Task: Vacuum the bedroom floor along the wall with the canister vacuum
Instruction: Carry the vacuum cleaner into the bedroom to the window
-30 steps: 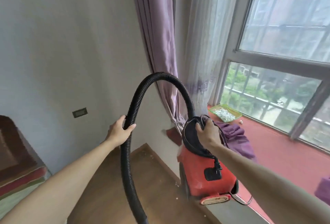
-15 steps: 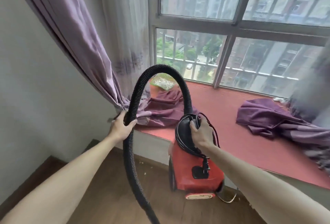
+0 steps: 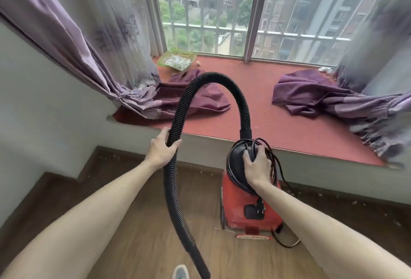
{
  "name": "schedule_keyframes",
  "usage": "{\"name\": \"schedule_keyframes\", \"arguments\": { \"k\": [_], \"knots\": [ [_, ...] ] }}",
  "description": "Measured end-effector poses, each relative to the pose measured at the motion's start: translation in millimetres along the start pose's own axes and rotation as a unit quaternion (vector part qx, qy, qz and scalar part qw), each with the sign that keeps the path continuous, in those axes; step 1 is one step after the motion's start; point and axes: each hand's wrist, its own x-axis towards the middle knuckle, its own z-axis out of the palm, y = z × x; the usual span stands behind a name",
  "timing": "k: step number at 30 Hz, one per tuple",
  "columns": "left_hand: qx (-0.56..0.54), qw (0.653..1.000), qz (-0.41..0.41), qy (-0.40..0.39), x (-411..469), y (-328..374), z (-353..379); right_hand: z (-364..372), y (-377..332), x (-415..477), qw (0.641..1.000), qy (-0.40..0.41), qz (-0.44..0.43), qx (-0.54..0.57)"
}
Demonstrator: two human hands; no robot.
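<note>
Red vacuum [image 3: 249, 207] stands upright; black hose [image 3: 178, 121] arches left, nozzle down.

Single head view, looking forward and down past my left hand [image 3: 160, 150] and right hand [image 3: 255, 166], apparently close.

- The red window ledge [image 3: 255, 109] carries two heaps of purple curtain cloth: one [image 3: 200, 101] at its left end, one [image 3: 311, 94] at its right.
- A green tray [image 3: 176, 59] sits at the ledge's far-left corner.
- Below the ledge, crumbs [image 3: 322, 196] speckle the wooden floor [image 3: 133, 223].
</note>
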Motion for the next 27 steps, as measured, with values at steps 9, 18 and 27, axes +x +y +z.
{"name": "schedule_keyframes", "arguments": {
  "k": [9, 18, 27],
  "knots": [
    [0.027, 0.998, -0.028, -0.058, -33.8, -93.2, 93.0, 55.0, 110.4, -42.9, 0.995, -0.031, 0.097, -0.005],
    [0.059, 0.992, -0.039, -0.108, -51.5, -213.0, 180.6, 141.3, 207.5, -70.0, 0.986, -0.014, 0.168, 0.005],
    [0.028, 0.982, -0.073, -0.169, -45.5, -325.5, 287.9, 230.3, 331.9, -60.3, 0.975, -0.005, 0.223, -0.013]
  ]
}}
